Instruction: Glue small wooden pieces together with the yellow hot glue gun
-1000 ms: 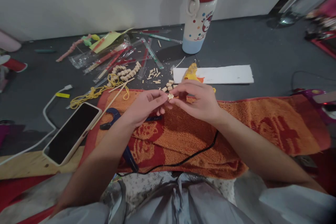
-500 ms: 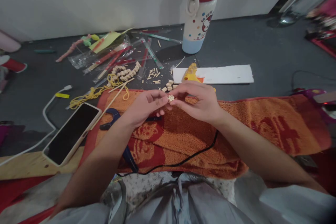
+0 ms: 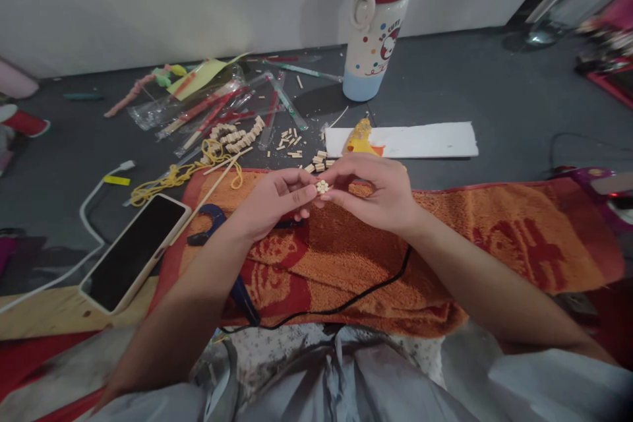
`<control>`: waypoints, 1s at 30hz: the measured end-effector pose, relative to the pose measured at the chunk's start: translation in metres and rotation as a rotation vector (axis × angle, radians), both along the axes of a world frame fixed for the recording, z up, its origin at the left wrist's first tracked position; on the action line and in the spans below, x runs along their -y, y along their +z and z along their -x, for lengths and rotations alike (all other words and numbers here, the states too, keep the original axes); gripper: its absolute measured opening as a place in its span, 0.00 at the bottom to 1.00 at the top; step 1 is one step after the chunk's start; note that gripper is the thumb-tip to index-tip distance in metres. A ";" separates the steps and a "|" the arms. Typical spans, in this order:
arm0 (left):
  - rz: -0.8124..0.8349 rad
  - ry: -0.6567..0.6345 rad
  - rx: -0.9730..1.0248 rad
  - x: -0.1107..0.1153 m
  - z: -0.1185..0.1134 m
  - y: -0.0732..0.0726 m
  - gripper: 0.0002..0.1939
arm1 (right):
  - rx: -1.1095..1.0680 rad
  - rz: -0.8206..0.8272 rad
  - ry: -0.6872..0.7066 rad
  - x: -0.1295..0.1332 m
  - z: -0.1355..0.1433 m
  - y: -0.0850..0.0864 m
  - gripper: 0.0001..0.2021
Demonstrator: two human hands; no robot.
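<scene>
left hand (image 3: pixel 277 203) and right hand (image 3: pixel 380 194) are each closed in a fingertip pinch, and the pale stick cluster (image 3: pixel 322 186) is held between them, neither hand nearer. its ends are turned toward the viewer, so its long axis seems aimed that way. it is seen over the orange towel (image 3: pixel 356 244), near its far edge, with stick bundles (image 3: pixel 319 160) just beyond.

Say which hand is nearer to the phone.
Left. The left hand is to the right of the phone and farther forward, its fingers at the stick cluster; the right hand holds the cluster's other side, farther right from the phone.
</scene>
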State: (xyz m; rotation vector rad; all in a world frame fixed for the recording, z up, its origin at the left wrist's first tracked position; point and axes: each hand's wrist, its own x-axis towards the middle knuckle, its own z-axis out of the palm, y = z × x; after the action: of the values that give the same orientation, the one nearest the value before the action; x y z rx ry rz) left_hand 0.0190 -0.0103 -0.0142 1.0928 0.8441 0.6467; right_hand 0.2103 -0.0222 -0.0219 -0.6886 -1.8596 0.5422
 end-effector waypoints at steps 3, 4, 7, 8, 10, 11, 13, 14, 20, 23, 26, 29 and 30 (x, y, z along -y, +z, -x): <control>-0.002 -0.001 0.002 0.000 0.000 0.000 0.23 | -0.002 0.006 0.003 0.000 0.000 0.000 0.04; -0.007 -0.004 0.004 0.000 0.000 0.000 0.23 | -0.003 0.007 0.005 0.000 0.000 -0.001 0.04; -0.015 -0.007 0.012 0.000 0.001 0.000 0.22 | -0.008 0.006 0.012 0.000 0.000 -0.001 0.05; -0.014 -0.007 0.014 0.001 0.001 0.000 0.22 | -0.008 0.005 0.012 0.000 0.000 -0.001 0.05; -0.012 -0.005 0.018 0.001 0.001 0.000 0.21 | -0.009 0.005 0.009 0.000 0.000 -0.002 0.06; -0.013 -0.003 0.020 0.001 0.000 0.001 0.21 | -0.010 0.005 0.006 0.000 0.000 -0.002 0.06; -0.017 -0.001 0.021 0.001 0.000 0.001 0.21 | -0.014 0.006 0.006 0.000 0.000 -0.003 0.07; -0.019 -0.002 0.021 0.001 0.000 0.001 0.21 | -0.016 0.004 0.008 -0.001 0.000 -0.003 0.07; -0.045 -0.019 0.026 0.001 -0.001 0.001 0.21 | -0.027 -0.008 0.018 -0.001 0.001 -0.004 0.07; -0.036 -0.027 0.021 0.002 -0.001 0.001 0.21 | -0.014 -0.006 0.007 -0.002 0.000 -0.004 0.08; -0.027 -0.035 0.022 0.002 0.000 0.000 0.21 | -0.012 -0.003 0.010 -0.002 0.000 -0.004 0.08; -0.031 -0.039 0.029 0.001 0.000 -0.001 0.19 | -0.012 0.001 0.006 -0.002 0.000 -0.004 0.07; -0.033 -0.039 0.033 0.001 0.001 -0.001 0.19 | -0.011 0.005 0.000 -0.002 0.000 -0.004 0.07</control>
State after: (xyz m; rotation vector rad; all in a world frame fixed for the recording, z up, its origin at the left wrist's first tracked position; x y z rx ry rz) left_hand 0.0185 -0.0114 -0.0151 1.1225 0.7844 0.6464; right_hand 0.2103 -0.0204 -0.0259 -0.6871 -1.8488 0.5496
